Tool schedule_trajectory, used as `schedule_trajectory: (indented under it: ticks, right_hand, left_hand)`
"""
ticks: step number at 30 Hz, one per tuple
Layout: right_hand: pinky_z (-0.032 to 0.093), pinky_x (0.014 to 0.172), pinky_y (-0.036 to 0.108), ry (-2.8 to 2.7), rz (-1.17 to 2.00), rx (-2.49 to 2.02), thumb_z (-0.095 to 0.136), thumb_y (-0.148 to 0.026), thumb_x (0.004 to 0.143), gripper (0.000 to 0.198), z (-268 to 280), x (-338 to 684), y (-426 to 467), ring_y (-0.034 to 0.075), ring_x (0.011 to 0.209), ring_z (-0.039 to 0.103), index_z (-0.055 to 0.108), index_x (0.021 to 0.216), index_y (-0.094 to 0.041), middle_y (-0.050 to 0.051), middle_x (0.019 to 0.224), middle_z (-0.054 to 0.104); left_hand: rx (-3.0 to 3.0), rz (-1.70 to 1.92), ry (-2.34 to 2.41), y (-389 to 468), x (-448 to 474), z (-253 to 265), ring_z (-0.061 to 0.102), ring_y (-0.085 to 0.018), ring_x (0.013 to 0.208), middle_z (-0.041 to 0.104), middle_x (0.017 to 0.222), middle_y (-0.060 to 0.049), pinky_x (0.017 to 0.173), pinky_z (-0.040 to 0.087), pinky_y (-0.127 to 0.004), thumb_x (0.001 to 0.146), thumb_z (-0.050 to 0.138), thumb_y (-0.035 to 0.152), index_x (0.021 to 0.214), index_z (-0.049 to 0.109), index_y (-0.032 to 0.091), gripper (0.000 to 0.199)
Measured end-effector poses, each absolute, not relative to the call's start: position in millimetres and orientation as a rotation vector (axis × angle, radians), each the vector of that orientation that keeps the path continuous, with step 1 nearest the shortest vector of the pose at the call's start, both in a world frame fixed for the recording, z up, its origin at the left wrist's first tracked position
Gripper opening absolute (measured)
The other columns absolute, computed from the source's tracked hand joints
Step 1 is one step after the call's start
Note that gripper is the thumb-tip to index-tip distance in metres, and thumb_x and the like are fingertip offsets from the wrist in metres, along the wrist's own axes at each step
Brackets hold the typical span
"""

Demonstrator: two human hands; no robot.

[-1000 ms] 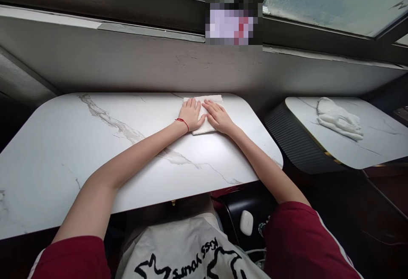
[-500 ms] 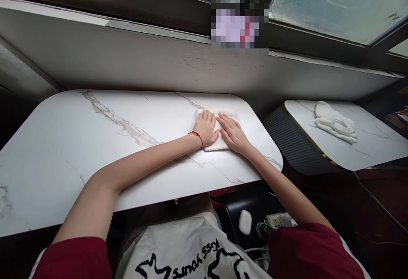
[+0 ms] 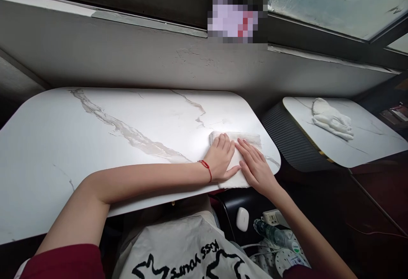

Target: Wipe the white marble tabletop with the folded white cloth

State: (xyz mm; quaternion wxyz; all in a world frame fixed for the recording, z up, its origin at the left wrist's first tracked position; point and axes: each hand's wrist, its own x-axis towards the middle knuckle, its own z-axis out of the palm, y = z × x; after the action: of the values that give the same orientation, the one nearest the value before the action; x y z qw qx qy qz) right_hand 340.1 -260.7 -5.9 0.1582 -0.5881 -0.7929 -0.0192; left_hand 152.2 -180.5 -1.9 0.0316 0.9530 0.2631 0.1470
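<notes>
The pale fabric (image 3: 183,240) reads "Kiss yours", upside-down.

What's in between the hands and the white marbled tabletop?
A white cloth: the head view shows the left hand and right hand flat on it, and it lies on the marbled tabletop.

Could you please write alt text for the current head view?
A person's left hand and right hand lie flat on a rectangular white cloth near the right end of a white marbled tabletop. Farther right, a crumpled white cloth rests on another white table.
</notes>
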Motion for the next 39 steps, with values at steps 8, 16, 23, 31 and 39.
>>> schedule_trajectory:
  ticks: [8, 16, 23, 31, 39]
  right_hand:
    - [0.038, 0.121, 0.057, -2.223, 0.017, -1.708, 0.03, -0.036, 0.105, 0.057, -4.9, 373.6, -234.3, 0.027, 0.152, 0.035, 0.023, 0.162, -0.038, 0.001, 0.165, 0.036]
    - [0.034, 0.122, 0.056, -2.268, 0.054, -1.626, 0.027, -0.037, 0.105, 0.052, -4.8, 398.4, -158.5, 0.026, 0.153, 0.034, 0.039, 0.155, -0.027, 0.009, 0.163, 0.04]
    - [0.031, 0.122, 0.057, -2.297, 0.088, -1.564, 0.027, -0.039, 0.104, 0.053, -7.2, 414.1, -96.8, 0.028, 0.153, 0.033, 0.041, 0.153, -0.027, 0.008, 0.164, 0.038]
    - [0.032, 0.122, 0.055, -2.259, 0.091, -1.546, 0.029, -0.039, 0.103, 0.052, -7.0, 424.1, -49.6, 0.028, 0.152, 0.035, 0.045, 0.151, -0.028, 0.005, 0.163, 0.04]
    - [0.031, 0.122, 0.055, -2.208, 0.066, -1.619, 0.027, -0.042, 0.104, 0.052, -7.8, 440.0, -22.1, 0.028, 0.151, 0.036, 0.045, 0.151, -0.028, 0.004, 0.162, 0.042]
  left_hand:
    - [2.87, 0.463, 0.58, -139.8, 158.1, -9.5, 0.03, -0.04, 0.151, 0.03, 0.162, -0.029, 0.121, 0.026, -0.052, 0.097, 0.047, 0.058, 0.155, 0.039, 0.005, 0.079]
    - [2.866, 0.464, 0.763, -83.0, 182.0, -11.2, 0.029, -0.037, 0.153, 0.031, 0.164, -0.024, 0.123, 0.024, -0.052, 0.096, 0.049, 0.056, 0.155, 0.039, 0.009, 0.076]
    - [2.779, 0.388, 1.024, -48.4, 201.5, -1.8, 0.026, -0.038, 0.153, 0.031, 0.164, -0.024, 0.125, 0.019, -0.051, 0.092, 0.053, 0.048, 0.153, 0.043, 0.009, 0.074]
    - [2.703, 0.337, 1.136, -9.6, 217.4, 4.9, 0.017, -0.037, 0.156, 0.023, 0.167, -0.022, 0.126, 0.014, -0.05, 0.092, 0.051, 0.048, 0.154, 0.041, 0.009, 0.074]
    - [2.755, 0.433, 1.123, 25.8, 237.3, 4.6, 0.029, -0.038, 0.15, 0.033, 0.163, -0.02, 0.122, 0.021, -0.052, 0.091, 0.052, 0.044, 0.147, 0.049, 0.013, 0.064]
